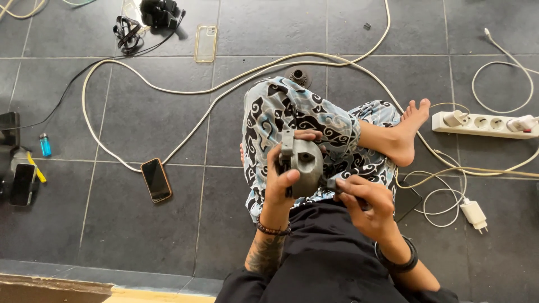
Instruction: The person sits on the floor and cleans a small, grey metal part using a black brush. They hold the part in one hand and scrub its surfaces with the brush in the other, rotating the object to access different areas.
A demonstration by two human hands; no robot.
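grey metal housing (303, 165) over dark tiled floor (140, 224)

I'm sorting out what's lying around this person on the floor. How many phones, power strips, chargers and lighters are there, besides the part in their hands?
Phones: 2, an orange-cased phone and a clear-cased phone
White power strips: 1
White plug-in chargers: 1
Blue lighters: 1
Grey metal housing, held by the left hand: 1
Total: 6

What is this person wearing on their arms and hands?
Both hands are bare, with no gloves. The left hand has a dark beaded bracelet at the wrist and a tattoo along the forearm. The right hand has a black wristband. Black sleeves are pushed up.
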